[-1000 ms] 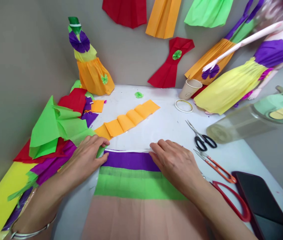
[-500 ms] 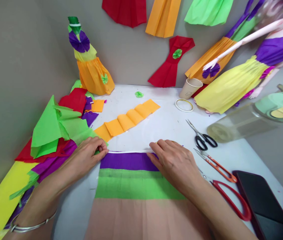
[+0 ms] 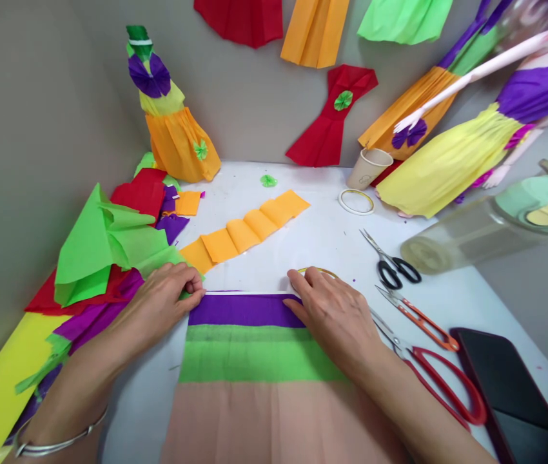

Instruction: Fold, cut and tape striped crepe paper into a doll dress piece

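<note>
A striped paper sheet of purple (image 3: 245, 310), green (image 3: 259, 354) and pale pink (image 3: 264, 412) bands lies flat in front of me. Along its purple top edge runs a narrow white strip of tape (image 3: 247, 294). My left hand (image 3: 170, 290) is closed, thumb and fingertips pinched at the strip's left end by the sheet's corner. At the other end, the curled fingers of my right hand (image 3: 329, 316) are on a tape roll (image 3: 325, 270), whose rim shows just behind them. Most of that roll is hidden.
Crepe paper pieces (image 3: 95, 245) are heaped on the left. A pleated orange strip (image 3: 245, 235) lies ahead. To the right are black-handled scissors (image 3: 390, 261), orange snips (image 3: 419, 316), red-handled scissors (image 3: 448, 380), a phone (image 3: 501, 386), a bottle (image 3: 477, 232), a cup (image 3: 369, 169) and another tape roll (image 3: 356, 202).
My right hand has shifted slightly left, and more of the tape roll's rim and the red-handled scissors shows. The sheet and my left hand appear slightly farther left as the view shifts.
</note>
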### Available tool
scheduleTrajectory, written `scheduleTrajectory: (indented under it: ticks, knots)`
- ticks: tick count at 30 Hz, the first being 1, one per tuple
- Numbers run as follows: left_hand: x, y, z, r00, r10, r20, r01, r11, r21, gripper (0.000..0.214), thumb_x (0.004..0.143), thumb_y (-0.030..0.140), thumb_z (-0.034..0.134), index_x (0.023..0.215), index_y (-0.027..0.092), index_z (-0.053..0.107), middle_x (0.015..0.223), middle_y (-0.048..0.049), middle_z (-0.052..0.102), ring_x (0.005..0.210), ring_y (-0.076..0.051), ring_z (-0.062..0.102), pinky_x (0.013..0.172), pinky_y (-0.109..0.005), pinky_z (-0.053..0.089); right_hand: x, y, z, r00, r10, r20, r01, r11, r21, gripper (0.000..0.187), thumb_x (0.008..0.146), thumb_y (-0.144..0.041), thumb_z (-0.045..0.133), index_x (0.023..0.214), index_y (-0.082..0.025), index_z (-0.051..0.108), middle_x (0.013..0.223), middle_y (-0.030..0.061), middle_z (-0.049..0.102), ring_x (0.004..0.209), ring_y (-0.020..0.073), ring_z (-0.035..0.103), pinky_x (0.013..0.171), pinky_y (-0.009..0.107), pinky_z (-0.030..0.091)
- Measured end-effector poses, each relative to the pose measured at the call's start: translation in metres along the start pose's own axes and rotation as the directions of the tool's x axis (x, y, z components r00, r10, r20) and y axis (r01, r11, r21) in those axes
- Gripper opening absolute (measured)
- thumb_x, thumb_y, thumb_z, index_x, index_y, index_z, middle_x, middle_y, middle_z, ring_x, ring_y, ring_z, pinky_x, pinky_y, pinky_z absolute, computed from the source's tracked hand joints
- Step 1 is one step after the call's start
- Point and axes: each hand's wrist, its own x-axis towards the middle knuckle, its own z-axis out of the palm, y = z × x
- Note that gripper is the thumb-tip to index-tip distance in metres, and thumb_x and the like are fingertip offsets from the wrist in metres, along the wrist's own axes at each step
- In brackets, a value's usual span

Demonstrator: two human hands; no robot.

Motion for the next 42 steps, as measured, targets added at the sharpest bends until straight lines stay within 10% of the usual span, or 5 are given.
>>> scheduleTrajectory:
  ticks: [17, 27, 42]
  knots:
    - [-0.001, 0.016, 0.008, 0.996, 0.081, 0.042, -0.079, 0.995, -0.058, 0.023, 0.079, 0.011, 0.042, 0.079, 0.023, 0.062, 0.081, -0.0031, 0.056, 0.086, -0.024, 0.048, 0.077, -0.038, 0.038, 0.002, 0.007, -0.01, 0.996, -0.051, 0.078, 0.049, 0.998, 0.024, 0.03, 0.089, -0.021, 0.067, 0.116, -0.025, 0.056, 0.104, 0.0025, 0.063, 0.084, 0.0177, 0.063, 0.062, 0.029, 0.039]
    - [-0.001, 0.032, 0.003, 0.999, -0.005, 0.041, 0.003, 0.999, 0.043, 0.035, 0.095, 0.047, 0.045, 0.08, 0.022, 0.064, 0.083, -0.0041, 0.061, 0.086, -0.025, 0.05, 0.079, -0.041, 0.036, 0.003, 0.007, -0.008, 0.992, -0.059, 0.108, 0.055, 0.998, 0.034, 0.021, 0.092, -0.019, 0.06, 0.113, -0.023, 0.057, 0.101, 0.0031, 0.063, 0.082, 0.018, 0.064, 0.066, 0.03, 0.04]
    - [0.003, 0.037, 0.015, 0.996, 0.072, -0.057, -0.048, 0.941, 0.336, 0.032, 0.096, 0.044, 0.048, 0.074, 0.021, 0.057, 0.081, -0.0046, 0.057, 0.084, -0.026, 0.049, 0.074, -0.039, 0.033, 0.002, 0.008, -0.007, 0.993, -0.054, 0.101, 0.053, 0.999, 0.011, 0.016, 0.093, -0.021, 0.059, 0.109, -0.023, 0.059, 0.098, 0.0037, 0.064, 0.079, 0.0189, 0.064, 0.064, 0.03, 0.039]
